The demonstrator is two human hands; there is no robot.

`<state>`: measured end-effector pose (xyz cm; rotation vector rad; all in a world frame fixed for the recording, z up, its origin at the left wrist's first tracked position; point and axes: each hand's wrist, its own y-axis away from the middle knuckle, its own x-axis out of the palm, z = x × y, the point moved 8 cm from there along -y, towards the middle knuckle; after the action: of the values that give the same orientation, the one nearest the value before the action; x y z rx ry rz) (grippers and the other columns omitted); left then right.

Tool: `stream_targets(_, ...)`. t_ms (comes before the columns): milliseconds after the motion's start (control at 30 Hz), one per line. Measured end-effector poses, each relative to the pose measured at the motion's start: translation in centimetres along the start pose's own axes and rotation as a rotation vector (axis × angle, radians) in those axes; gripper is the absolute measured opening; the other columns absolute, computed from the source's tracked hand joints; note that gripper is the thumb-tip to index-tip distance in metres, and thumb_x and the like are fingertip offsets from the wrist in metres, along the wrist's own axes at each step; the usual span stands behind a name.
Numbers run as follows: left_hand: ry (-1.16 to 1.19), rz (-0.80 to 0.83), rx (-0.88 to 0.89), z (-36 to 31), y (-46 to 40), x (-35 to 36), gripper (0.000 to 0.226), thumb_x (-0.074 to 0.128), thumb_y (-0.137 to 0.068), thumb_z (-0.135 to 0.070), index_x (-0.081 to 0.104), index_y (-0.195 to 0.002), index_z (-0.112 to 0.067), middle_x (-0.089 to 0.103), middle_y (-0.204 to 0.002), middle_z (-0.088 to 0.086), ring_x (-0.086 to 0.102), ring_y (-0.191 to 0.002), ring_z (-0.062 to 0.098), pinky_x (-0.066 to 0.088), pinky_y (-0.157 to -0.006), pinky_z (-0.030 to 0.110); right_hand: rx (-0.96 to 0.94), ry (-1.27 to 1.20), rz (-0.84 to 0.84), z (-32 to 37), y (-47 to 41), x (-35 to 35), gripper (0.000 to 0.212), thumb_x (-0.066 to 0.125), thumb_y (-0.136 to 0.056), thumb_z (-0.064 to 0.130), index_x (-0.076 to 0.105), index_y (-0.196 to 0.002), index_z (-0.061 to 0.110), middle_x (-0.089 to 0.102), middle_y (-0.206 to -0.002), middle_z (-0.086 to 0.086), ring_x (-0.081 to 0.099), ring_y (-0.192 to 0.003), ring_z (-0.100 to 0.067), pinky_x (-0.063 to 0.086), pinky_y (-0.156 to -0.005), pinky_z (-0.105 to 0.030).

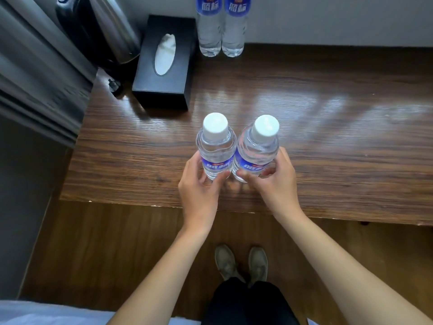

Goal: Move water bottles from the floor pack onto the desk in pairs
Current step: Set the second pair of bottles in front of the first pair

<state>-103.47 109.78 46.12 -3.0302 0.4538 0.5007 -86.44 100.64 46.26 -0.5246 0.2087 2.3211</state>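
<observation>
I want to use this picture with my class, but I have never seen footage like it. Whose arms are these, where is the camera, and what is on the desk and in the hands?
There is no machine here: the arms belong to a person wearing a wide-angle camera on the head, so you look forward and down as they do. Their shoes show on the floor below.

The left hand curls around one water bottle and the right hand around a second bottle. Both bottles are upright, side by side, near the front of the wooden desk. Whether the grips are tight or loosening cannot be told.

At the back by the wall stand two more bottles. To their left lie a black tissue box and a steel kettle.
</observation>
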Motion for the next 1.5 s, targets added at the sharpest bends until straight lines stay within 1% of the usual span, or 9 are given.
stream_targets(233, 0.024, -0.026, 0.017, 0.2, -0.5, 0.4, 0.055, 0.082, -0.077, -0.022, 0.058, -0.126, -0.014, 0.066, -0.122, -0.004, 0.06, -0.118, 0.008, 0.054, -0.097, 0.028, -0.003, 0.037, -0.143, -0.2, 0.5, 0.5, 0.071, 0.081, -0.053, 0.061, 0.05, -0.103, 0.02, 0.048, -0.095, 0.011, 0.054, -0.095, -0.014, 0.044, -0.076, -0.016)
stream_targets(400, 0.018, -0.015, 0.021, 1.0, -0.2, 0.4, 0.056, 0.082, -0.077, -0.021, 0.057, -0.127, -0.013, 0.065, -0.125, -0.003, 0.059, -0.121, 0.01, 0.051, -0.102, 0.035, 0.002, 0.019, -0.13, -1.8, 1.9, 1.1, 0.073, 0.088, -0.06, 0.042, 0.05, -0.116, 0.015, 0.048, -0.111, 0.005, 0.052, -0.105, -0.012, 0.051, -0.087, -0.032)
stream_targets(533, -0.027, -0.02, -0.009, 2.0, -0.3, 1.1, 0.065, 0.085, -0.073, -0.016, 0.054, -0.13, -0.016, 0.066, -0.125, -0.004, 0.06, -0.121, 0.009, 0.051, -0.103, 0.033, 0.002, 0.018, -0.16, -2.6, 2.4, 1.3, 0.061, 0.087, -0.066, 0.028, 0.053, -0.116, 0.015, 0.053, -0.109, 0.007, 0.053, -0.099, -0.004, 0.048, -0.081, -0.018)
stream_targets(667, -0.036, -0.036, -0.009, 2.6, -0.6, 1.4, 0.06, 0.083, -0.076, -0.013, 0.055, -0.128, -0.017, 0.067, -0.122, -0.004, 0.062, -0.118, 0.009, 0.052, -0.101, 0.034, -0.022, 0.03, -0.166, -2.5, 1.7, 1.2, 0.056, 0.085, -0.069, 0.023, 0.057, -0.115, 0.01, 0.057, -0.108, 0.007, 0.05, -0.097, 0.008, 0.035, -0.081, -0.001)
stream_targets(767, -0.036, -0.012, 0.004, 2.2, -1.0, 1.8, 0.056, 0.08, -0.078, -0.012, 0.054, -0.127, -0.017, 0.068, -0.12, -0.004, 0.062, -0.116, 0.005, 0.051, -0.102, 0.03, -0.043, 0.023, -0.159, -2.5, 0.8, 1.4, 0.056, 0.084, -0.07, 0.022, 0.058, -0.119, 0.01, 0.061, -0.113, 0.004, 0.053, -0.102, 0.003, 0.037, -0.086, -0.004)
stream_targets(967, -0.016, -0.002, 0.015, 2.2, -3.2, 2.7, 0.051, 0.078, -0.08, -0.01, 0.055, -0.124, -0.02, 0.072, -0.113, -0.006, 0.067, -0.109, 0.011, 0.054, -0.095, 0.045, -0.058, -0.024, -0.159, -2.6, -1.8, 1.6, 0.062, 0.085, -0.069, 0.021, 0.058, -0.125, 0.015, 0.061, -0.116, 0.01, 0.057, -0.107, 0.002, 0.048, -0.089, -0.017)
stream_targets(1200, -0.039, 0.038, 0.05, 1.4, -6.6, 3.9, 0.052, 0.077, -0.08, -0.012, 0.054, -0.124, -0.028, 0.072, -0.111, -0.011, 0.068, -0.106, 0.009, 0.055, -0.093, 0.042, -0.074, -0.047, -0.158, -2.7, -5.1, 1.9, 0.061, 0.086, -0.066, 0.024, 0.06, -0.121, 0.02, 0.061, -0.109, 0.014, 0.058, -0.099, 0.005, 0.041, -0.081, -0.004)
stream_targets(1333, -0.027, 0.041, 0.098, 0.3, -8.5, 4.6, 0.049, 0.077, -0.078, -0.006, 0.057, -0.12, -0.024, 0.072, -0.107, -0.009, 0.068, -0.102, 0.01, 0.054, -0.092, 0.026, -0.086, -0.071, -0.158, -2.7, -7.1, 2.2, 0.062, 0.085, -0.068, 0.024, 0.059, -0.123, 0.021, 0.061, -0.114, 0.013, 0.059, -0.106, -0.001, 0.05, -0.087, -0.018)
stream_targets(1500, 0.032, 0.057, 0.096, 0.1, -11.0, 5.6, 0.057, 0.075, -0.077, 0.003, 0.056, -0.124, -0.022, 0.07, -0.114, -0.01, 0.066, -0.109, 0.004, 0.053, -0.096, 0.03, -0.102, -0.053, -0.15, -2.9, -9.8, 2.6, 0.063, 0.085, -0.068, 0.026, 0.058, -0.125, 0.023, 0.059, -0.115, 0.011, 0.057, -0.106, -0.003, 0.053, -0.088, -0.025)
